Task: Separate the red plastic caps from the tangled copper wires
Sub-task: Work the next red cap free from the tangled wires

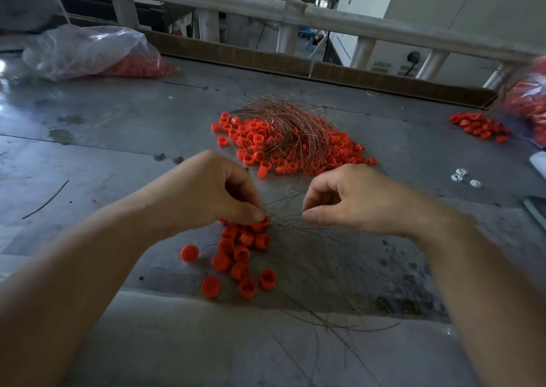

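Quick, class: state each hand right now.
Left hand: closed, pinching a red cap.
Right hand: closed, pinching copper wire strands.

Grey metal table (118,126), clear plastic bag (85,49) far left, small white pieces (462,177) right, pale railing (206,1) behind.

A single head-worn wide-angle view looks forward and steeply down at the grey tabletop (118,138), close above both forearms entering from the lower corners; a railing (325,17) crosses the frame's top.
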### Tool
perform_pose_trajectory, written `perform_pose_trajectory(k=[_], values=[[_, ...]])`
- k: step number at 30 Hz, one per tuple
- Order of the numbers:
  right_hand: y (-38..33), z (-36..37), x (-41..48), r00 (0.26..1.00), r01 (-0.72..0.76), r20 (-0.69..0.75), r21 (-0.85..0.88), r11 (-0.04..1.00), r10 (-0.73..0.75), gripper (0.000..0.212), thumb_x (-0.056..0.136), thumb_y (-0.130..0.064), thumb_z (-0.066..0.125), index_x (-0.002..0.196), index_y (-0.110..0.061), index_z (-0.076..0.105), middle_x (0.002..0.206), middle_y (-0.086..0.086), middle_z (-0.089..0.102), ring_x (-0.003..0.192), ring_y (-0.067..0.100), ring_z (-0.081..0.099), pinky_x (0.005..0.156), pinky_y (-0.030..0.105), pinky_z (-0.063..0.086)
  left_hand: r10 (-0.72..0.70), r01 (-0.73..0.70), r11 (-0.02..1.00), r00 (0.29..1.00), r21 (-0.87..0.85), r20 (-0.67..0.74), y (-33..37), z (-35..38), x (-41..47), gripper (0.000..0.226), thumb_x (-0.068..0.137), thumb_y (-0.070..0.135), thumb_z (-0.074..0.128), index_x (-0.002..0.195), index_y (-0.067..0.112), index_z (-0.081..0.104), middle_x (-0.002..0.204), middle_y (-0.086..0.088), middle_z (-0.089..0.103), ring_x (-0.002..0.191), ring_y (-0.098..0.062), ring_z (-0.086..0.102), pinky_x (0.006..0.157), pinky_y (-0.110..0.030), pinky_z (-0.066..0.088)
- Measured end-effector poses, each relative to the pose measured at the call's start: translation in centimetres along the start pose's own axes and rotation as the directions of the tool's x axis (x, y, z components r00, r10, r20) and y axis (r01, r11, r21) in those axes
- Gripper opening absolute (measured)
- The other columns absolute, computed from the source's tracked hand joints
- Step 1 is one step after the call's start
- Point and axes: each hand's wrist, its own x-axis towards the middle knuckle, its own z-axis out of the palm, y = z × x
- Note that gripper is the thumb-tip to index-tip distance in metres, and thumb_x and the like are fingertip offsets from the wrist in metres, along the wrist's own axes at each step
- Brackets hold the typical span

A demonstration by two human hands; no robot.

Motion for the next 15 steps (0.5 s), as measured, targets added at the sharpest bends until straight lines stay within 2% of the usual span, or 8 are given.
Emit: perform_pose_trajectory(k=[1, 4, 6, 8, 10, 12, 14, 15], values=[[-0.2, 0.2, 0.1, 1.000, 0.016, -0.021, 0.006, 1.000, -0.016, 0.009, 0.079, -0.036, 0.068, 0.073, -0.032, 0.062, 0.072, -0.018, 0.061, 0.071, -0.012, 0.055, 0.059, 0.007, 0.041, -0.005, 0.005, 1.000, 1.000, -0.005, -0.003, 0.1, 0.0, -0.1, 0.012, 0.055, 0.033, 0.078, 0.064, 0.033, 0.072, 0.060, 0.011, 0.069, 0.055, 0.000, 0.063, 0.055, -0.009, 0.048], [-0.5, 0.6, 0.3, 0.998, 0.047, -0.039, 0.032, 0.998, -0.046, 0.009, 0.078, -0.031, 0.070, 0.072, -0.030, 0.063, 0.071, -0.017, 0.061, 0.070, -0.014, 0.054, 0.060, 0.002, 0.041, -0.007, 0.008, 1.000, 0.997, 0.005, -0.083, 0.0, -0.1, 0.0, 0.039, 0.040, 0.060, 0.061, 0.066, 0.032, 0.071, 0.062, 0.008, 0.069, 0.058, -0.004, 0.062, 0.055, -0.016, 0.049], [-0.5, 0.7, 0.3, 0.997, 0.050, -0.062, 0.043, 0.998, -0.048, 0.009, 0.078, -0.030, 0.070, 0.072, -0.029, 0.063, 0.070, -0.017, 0.060, 0.069, -0.015, 0.054, 0.060, 0.002, 0.040, -0.033, 0.029, 0.999, 0.983, -0.022, -0.182, -0.3, -0.3, 0.4, 0.028, 0.052, 0.052, 0.069, 0.064, 0.028, 0.071, 0.064, 0.007, 0.068, 0.059, -0.002, 0.061, 0.058, -0.018, 0.047], [-0.5, 0.7, 0.4, 0.993, 0.059, -0.110, 0.053, 0.997, -0.053, 0.010, 0.079, -0.029, 0.070, 0.071, -0.028, 0.064, 0.068, -0.015, 0.061, 0.066, -0.013, 0.053, 0.059, 0.003, 0.040, -0.036, 0.033, 0.999, 0.947, -0.014, -0.320, -1.2, -0.7, 1.1, 0.013, 0.069, 0.030, 0.075, 0.061, 0.020, 0.070, 0.061, 0.004, 0.067, 0.057, -0.001, 0.059, 0.061, -0.020, 0.047], [-0.5, 0.6, 0.3, 0.988, 0.069, -0.144, 0.056, 0.996, -0.061, 0.010, 0.080, -0.028, 0.069, 0.071, -0.027, 0.064, 0.067, -0.014, 0.060, 0.063, -0.013, 0.052, 0.058, 0.003, 0.039, 0.004, 0.030, 0.997, 0.889, 0.068, -0.458, -2.0, -1.0, 1.9, 0.015, 0.077, 0.016, 0.071, 0.064, 0.024, 0.068, 0.061, 0.008, 0.064, 0.063, -0.005, 0.059, 0.067, -0.023, 0.048], [-0.5, 0.6, 0.3, 0.985, 0.073, -0.161, 0.055, 0.996, -0.064, 0.011, 0.081, -0.028, 0.068, 0.071, -0.027, 0.063, 0.065, -0.015, 0.059, 0.063, -0.014, 0.052, 0.058, 0.002, 0.038, 0.055, 0.054, 0.981, 0.846, 0.187, -0.530, -2.6, -1.2, 2.8, 0.015, 0.083, 0.012, 0.064, 0.093, 0.022, 0.070, 0.085, 0.008, 0.065, 0.081, -0.011, 0.058, 0.074, -0.022, 0.044], [-0.5, 0.6, 0.3, 0.982, 0.073, -0.176, 0.046, 0.996, -0.063, 0.013, 0.081, -0.030, 0.067, 0.070, -0.029, 0.061, 0.064, -0.015, 0.058, 0.064, -0.013, 0.053, 0.058, 0.003, 0.038, 0.057, 0.105, 0.956, 0.849, 0.274, -0.525, -3.4, -1.2, 3.8, 0.041, 0.088, 0.011, 0.057, 0.128, 0.020, 0.053, 0.122, -0.003, 0.057, 0.110, -0.018, 0.051, 0.091, -0.027, 0.037], [-0.5, 0.6, 0.3, 0.981, 0.069, -0.186, 0.037, 0.997, -0.061, 0.014, 0.081, -0.031, 0.066, 0.069, -0.030, 0.061, 0.064, -0.016, 0.058, 0.064, -0.012, 0.053, 0.058, 0.003, 0.039, 0.043, 0.118, 0.951, 0.864, 0.285, -0.502, -3.6, -1.2, 4.1, 0.051, 0.089, 0.011, 0.054, 0.138, 0.020, 0.041, 0.136, -0.005, 0.048, 0.123, -0.021, 0.043, 0.099, -0.031, 0.032]])
